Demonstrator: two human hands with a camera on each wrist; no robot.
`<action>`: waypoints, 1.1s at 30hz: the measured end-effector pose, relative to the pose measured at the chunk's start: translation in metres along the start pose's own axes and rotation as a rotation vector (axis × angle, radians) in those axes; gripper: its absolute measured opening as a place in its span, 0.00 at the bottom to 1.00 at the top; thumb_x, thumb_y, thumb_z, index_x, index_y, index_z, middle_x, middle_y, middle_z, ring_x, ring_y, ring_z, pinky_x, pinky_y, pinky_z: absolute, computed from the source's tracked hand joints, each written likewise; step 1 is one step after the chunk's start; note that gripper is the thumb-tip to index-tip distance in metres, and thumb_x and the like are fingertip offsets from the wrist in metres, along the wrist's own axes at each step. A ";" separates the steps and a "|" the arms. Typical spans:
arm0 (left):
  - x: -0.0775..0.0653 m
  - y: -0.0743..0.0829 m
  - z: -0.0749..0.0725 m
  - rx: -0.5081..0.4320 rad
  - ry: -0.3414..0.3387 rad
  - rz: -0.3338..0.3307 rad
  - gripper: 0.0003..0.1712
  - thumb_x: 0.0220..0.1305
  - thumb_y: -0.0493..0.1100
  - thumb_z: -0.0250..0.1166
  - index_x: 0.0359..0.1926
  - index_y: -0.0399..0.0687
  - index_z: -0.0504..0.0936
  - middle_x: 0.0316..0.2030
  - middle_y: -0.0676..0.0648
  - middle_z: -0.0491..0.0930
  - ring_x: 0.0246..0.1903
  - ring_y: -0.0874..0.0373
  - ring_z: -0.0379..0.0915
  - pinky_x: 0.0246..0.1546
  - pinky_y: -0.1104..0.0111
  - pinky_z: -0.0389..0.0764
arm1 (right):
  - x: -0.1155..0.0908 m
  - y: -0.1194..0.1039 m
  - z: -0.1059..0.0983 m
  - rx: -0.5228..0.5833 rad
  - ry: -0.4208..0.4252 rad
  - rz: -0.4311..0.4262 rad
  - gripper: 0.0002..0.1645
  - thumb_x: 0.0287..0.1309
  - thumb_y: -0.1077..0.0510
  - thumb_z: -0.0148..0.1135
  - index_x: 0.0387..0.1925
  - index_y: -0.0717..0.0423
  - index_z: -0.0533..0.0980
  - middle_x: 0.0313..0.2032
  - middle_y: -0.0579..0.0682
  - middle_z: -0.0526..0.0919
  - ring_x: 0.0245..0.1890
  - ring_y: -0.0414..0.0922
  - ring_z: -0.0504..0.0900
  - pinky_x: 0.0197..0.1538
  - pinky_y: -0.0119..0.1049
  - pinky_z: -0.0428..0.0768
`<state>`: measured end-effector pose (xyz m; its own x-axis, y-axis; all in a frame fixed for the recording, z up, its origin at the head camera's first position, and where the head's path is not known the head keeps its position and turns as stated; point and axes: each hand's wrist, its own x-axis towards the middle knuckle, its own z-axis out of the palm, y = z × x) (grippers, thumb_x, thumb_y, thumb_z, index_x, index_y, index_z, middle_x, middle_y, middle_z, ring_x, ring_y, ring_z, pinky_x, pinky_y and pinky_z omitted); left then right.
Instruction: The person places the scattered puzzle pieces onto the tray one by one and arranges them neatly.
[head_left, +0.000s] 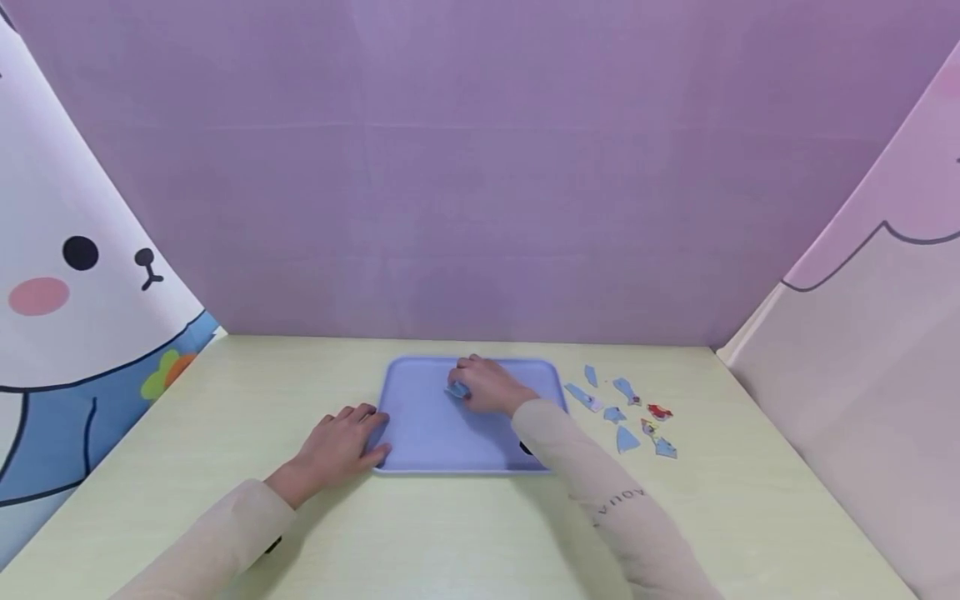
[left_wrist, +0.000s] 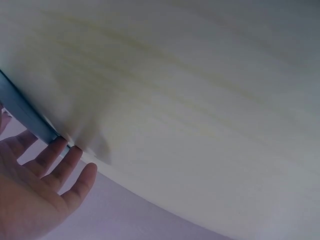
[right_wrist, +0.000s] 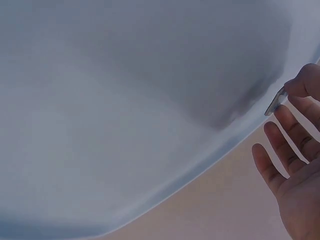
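Over the upper middle of a shallow lavender tray, my right hand pinches a small light-blue puzzle piece between thumb and fingers. The right wrist view shows that puzzle piece edge-on at the fingertips, above the tray, with the other fingers spread below. My left hand lies at the tray's left side, with index finger and thumb at the rim and the fingers spread. From the left wrist, the fingertips appear along the tray's edge.
Right of the tray, several loose puzzle pieces lie scattered on the pale wooden table, mostly blue, one of them a red piece. A purple backdrop rises behind the table. Printed cloths hang at both sides.
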<state>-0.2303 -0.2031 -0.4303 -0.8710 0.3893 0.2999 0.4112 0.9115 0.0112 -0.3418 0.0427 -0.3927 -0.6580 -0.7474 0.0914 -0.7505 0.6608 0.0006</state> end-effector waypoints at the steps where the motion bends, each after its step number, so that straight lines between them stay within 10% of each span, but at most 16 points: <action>1: 0.000 0.000 0.000 0.000 0.000 0.000 0.26 0.55 0.56 0.62 0.50 0.45 0.77 0.47 0.43 0.76 0.44 0.47 0.74 0.34 0.53 0.76 | 0.002 -0.001 0.000 0.003 -0.002 0.001 0.18 0.49 0.62 0.62 0.45 0.49 0.78 0.46 0.47 0.78 0.47 0.45 0.74 0.53 0.37 0.73; 33: 0.002 -0.001 0.002 0.016 -0.013 -0.004 0.27 0.55 0.59 0.61 0.49 0.46 0.77 0.46 0.43 0.76 0.43 0.48 0.74 0.32 0.54 0.77 | 0.051 -0.026 0.013 -0.023 -0.001 0.043 0.17 0.52 0.59 0.61 0.46 0.45 0.77 0.45 0.44 0.76 0.48 0.43 0.72 0.52 0.37 0.72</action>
<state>-0.2328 -0.2029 -0.4316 -0.8758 0.3876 0.2878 0.4039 0.9148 -0.0030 -0.3569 -0.0130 -0.4008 -0.6895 -0.7186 0.0905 -0.7202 0.6935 0.0200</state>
